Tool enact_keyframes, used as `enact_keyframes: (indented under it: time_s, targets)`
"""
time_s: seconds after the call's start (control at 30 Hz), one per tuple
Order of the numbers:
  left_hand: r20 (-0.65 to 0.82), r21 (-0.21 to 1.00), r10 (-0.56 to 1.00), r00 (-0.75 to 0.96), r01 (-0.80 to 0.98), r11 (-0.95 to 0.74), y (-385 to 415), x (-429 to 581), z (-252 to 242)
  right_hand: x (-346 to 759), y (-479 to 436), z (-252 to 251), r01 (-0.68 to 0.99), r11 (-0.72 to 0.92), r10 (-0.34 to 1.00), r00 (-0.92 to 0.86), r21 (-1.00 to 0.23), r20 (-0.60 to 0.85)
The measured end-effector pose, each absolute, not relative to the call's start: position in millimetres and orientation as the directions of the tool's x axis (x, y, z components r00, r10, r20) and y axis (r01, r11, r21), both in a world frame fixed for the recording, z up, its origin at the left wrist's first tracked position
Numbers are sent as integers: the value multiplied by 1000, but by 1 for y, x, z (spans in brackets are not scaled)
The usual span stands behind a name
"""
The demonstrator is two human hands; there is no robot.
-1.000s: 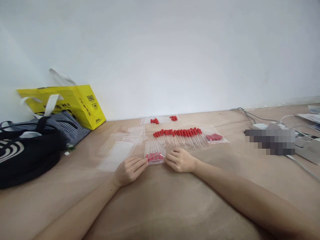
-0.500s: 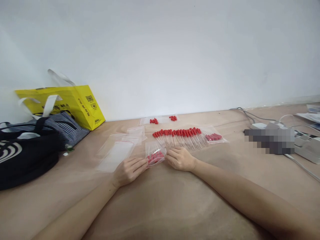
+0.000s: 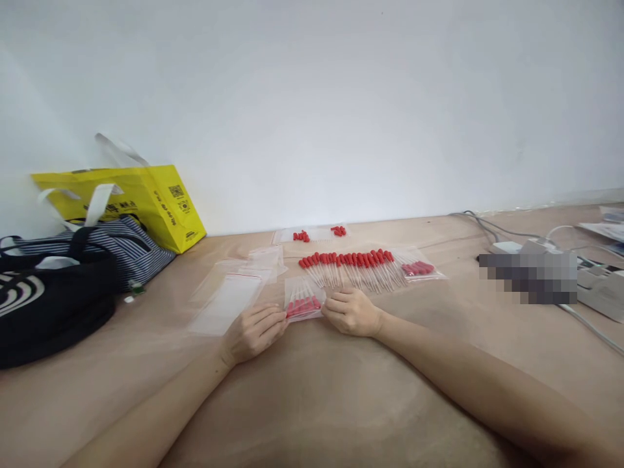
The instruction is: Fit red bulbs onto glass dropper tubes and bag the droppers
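Note:
A small clear bag with several red-capped sticks inside lies between my hands, its near edge toward me. My left hand pinches its near left corner, and my right hand pinches the near right corner. Just beyond, a row of loose red-capped sticks lies side by side, caps pointing away from me. A filled bag is at the row's right end. Flat clear bags are spread out left of the held bag. Farther back, more bags with red caps lie near the wall.
At the left stand a yellow bag, a striped bag and a black bag. White plugs and adapters with cables are on the right of the table, next to a pixelated patch.
The held bag's near edge has flattened and straightened, so the red caps inside show more clearly. Both hands have stayed nearly in place on it.

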State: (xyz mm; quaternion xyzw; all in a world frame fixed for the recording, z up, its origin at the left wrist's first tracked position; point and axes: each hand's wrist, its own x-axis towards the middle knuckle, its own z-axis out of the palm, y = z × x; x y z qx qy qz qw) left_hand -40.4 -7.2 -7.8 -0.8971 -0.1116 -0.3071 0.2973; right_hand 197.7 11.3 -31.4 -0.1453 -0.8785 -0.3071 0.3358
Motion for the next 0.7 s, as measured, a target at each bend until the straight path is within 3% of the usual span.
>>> enact_keyframes:
  time_s: [0.1,0.27,0.53,0.7]
  targets:
    - [626,-443,81,776,439,-781,-5,-30,-12,193,8,-31,526,750,101,-690,401,716]
    - [610,-491,-19,792,359,-794,1,-14,-15,186,3,-30,558,740,115,-656,377,746]
    - [576,-558,-85,813,315,-768,1,-10,-11,186,2,-27,472,707,-30,-724,527,689]
    - [554,-583,-94,827,304,-753,0,-12,-11,187,3,-27,445,717,-52,-734,537,677]
